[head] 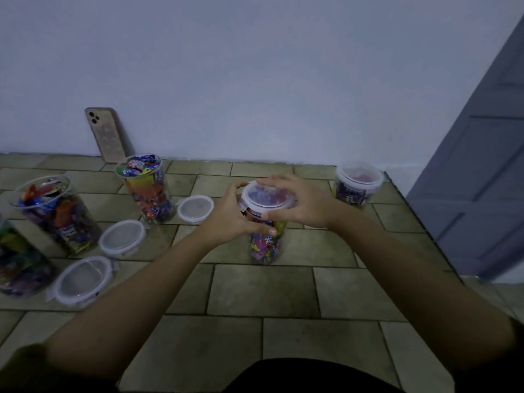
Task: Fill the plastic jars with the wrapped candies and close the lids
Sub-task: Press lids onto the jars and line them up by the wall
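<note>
Gripping the lid [266, 195] with left hand [229, 219] and right hand [300, 202], both curled round its rim, we should press evenly onto the jar [265, 245], toward the far edge of the floor [255, 290].

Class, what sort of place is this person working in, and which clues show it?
Probably a room at home: a tiled surface, a plain wall with a phone leaning on it, a grey door.

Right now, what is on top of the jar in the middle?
A clear lid, gripped at its rim by the left hand and right hand; wrapped candies show through it. Their grip hides whether it is latched.
</note>
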